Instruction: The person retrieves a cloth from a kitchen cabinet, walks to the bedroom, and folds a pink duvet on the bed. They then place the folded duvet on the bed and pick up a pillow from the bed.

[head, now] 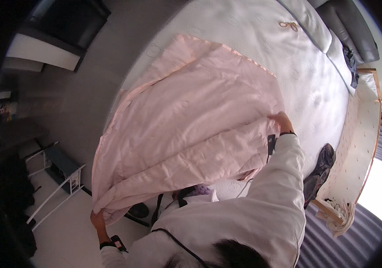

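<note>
A pink quilt (191, 104) with a satin-like edging is spread over a white mattress (311, 110). Its near part is folded back in a long band that runs between my hands. My left hand (98, 221) grips the quilt's lower left corner, out beyond the mattress edge. Farther up on the right, my right hand (282, 121) holds the other end of the folded band, above the mattress. Fingers of both hands are partly hidden by the cloth. Each wrist wears a dark strap with a small black device.
A white-framed folding chair (60, 164) stands on the floor at left. Dark patterned cloth (321, 167) lies along the right mattress edge, beside a wooden-edged, cream-lined box (351, 147). Grey cushions (348, 30) are at upper right. A looped tan cord (288, 25) rests on the mattress.
</note>
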A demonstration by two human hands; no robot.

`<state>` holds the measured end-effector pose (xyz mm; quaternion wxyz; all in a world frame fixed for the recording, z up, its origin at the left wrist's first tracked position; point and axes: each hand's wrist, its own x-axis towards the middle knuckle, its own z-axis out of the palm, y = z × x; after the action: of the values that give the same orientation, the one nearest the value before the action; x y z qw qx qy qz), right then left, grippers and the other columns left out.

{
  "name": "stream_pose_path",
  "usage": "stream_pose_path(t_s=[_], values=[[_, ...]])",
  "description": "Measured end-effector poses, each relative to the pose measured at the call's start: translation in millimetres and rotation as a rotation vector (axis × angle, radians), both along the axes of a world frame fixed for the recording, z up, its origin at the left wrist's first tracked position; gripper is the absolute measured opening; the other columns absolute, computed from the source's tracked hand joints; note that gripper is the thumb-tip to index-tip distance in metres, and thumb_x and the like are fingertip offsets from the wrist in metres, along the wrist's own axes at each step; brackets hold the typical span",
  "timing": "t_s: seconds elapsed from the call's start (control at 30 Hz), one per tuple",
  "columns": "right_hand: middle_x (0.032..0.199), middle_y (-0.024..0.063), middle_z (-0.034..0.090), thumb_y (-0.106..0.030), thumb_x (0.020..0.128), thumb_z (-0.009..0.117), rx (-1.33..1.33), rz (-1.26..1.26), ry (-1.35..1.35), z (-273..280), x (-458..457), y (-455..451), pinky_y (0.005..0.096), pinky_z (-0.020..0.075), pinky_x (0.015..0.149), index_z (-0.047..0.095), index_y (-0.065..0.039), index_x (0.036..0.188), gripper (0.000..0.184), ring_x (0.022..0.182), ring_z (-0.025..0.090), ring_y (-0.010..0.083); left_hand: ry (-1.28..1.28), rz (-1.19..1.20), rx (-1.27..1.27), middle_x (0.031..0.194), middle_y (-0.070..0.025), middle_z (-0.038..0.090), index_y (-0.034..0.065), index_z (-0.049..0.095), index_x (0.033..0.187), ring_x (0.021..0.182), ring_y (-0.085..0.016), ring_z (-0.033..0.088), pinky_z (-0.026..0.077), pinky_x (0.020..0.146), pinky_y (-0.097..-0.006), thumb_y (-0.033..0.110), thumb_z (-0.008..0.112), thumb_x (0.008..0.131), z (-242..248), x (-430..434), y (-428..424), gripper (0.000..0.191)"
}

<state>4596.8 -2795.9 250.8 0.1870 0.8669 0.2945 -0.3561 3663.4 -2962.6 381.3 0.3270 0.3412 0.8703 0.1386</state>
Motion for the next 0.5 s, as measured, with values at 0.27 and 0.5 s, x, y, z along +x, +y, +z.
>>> stream_pose_path(t_s=[0.27, 0.5], values=[[0.086, 0.0042, 0.061, -0.017, 0.084, 0.058, 1.181, -0.174, 0.911, 155.2, -56.7, 147.4, 0.0252, 0.0449, 0.069, 0.059, 0.001, 0.100, 0.024, 0.076, 0.056, 0.0119, -0.036, 0.029, -0.069, 0.097, -0.0141, 0.063, -0.0065, 0.058, 0.099, 0.083, -0.021, 0.055, 0.043, 0.076, -0.0309, 0.016, 0.063, 0.076, -9.7, -3.3, -22.3, 0.033], [0.071, 0.0078, 0.060, -0.001, 0.074, 0.056, 1.015, 0.192, 0.489, 47.6, -152.5, 305.5, 0.0314, 0.0483, 0.066, 0.062, -0.003, 0.091, 0.018, 0.075, 0.060, 0.0188, 0.144, 0.053, -0.111, 0.096, -0.0124, 0.064, -0.0040, 0.061, 0.097, 0.082, -0.020, 0.057, 0.044, 0.074, -0.0315, 0.014, 0.064, 0.076, 1.8, 23.9, -16.7, 0.028]])
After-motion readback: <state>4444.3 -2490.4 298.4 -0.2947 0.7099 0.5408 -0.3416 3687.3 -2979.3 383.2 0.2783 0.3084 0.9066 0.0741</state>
